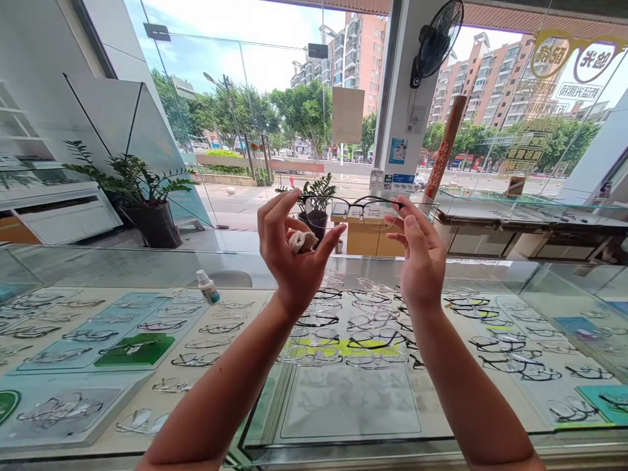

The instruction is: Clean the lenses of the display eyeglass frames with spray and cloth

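Note:
A pair of eyeglasses (357, 205) with a dark upper rim is held up in front of me, above the glass display counter (255, 261). My left hand (294, 252) grips its left end between fingers and thumb side, and a crumpled pale cloth (303, 242) is tucked in the same palm. At the other end, my right hand (422, 258) pinches the frame near its right corner. Through the clear lenses the yellow-brown cabinet behind shows. Below both forearms, several rows of eyeglasses (375, 320) lie under the counter glass.
On the counter top, left of my hands, stands a small white spray bottle (208, 288). Potted plants (152, 219) stand on the floor beyond. A wall fan (436, 39) hangs on the pillar, and another display counter (500, 222) is at the right.

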Action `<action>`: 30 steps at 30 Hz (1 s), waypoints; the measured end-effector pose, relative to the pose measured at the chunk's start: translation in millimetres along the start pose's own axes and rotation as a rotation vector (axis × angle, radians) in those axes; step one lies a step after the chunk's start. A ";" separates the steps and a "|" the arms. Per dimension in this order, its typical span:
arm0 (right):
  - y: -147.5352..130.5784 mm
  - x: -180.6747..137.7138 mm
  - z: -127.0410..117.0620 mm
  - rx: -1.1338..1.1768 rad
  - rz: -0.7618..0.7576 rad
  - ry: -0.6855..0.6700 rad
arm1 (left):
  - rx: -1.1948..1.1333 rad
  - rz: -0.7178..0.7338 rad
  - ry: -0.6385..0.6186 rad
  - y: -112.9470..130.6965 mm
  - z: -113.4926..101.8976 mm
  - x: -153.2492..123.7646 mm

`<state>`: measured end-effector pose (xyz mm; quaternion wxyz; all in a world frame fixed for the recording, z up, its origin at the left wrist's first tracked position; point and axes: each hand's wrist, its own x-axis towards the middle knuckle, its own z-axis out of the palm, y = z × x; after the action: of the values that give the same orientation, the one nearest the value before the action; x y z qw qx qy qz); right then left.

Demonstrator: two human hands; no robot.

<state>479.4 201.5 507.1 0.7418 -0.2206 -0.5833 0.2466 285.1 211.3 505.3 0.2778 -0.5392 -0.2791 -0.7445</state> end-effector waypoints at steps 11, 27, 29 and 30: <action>3.7 2.2 -0.7 -0.011 -0.037 0.097 | -0.145 -0.159 -0.090 5.9 4.1 -1.1; -1.5 5.7 -3.3 0.131 -0.062 0.110 | -0.161 0.016 -0.050 -3.8 4.5 -2.6; -3.5 5.2 -2.5 0.136 -0.049 0.100 | -0.180 0.007 -0.060 -4.5 4.9 -2.9; -4.6 4.9 -2.0 0.140 -0.045 0.094 | -0.192 0.001 -0.067 -4.5 5.1 -3.0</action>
<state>482.9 200.9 513.3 0.7873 -0.1664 -0.5340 0.2594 286.0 218.4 503.3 0.2155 -0.5880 -0.2152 -0.7493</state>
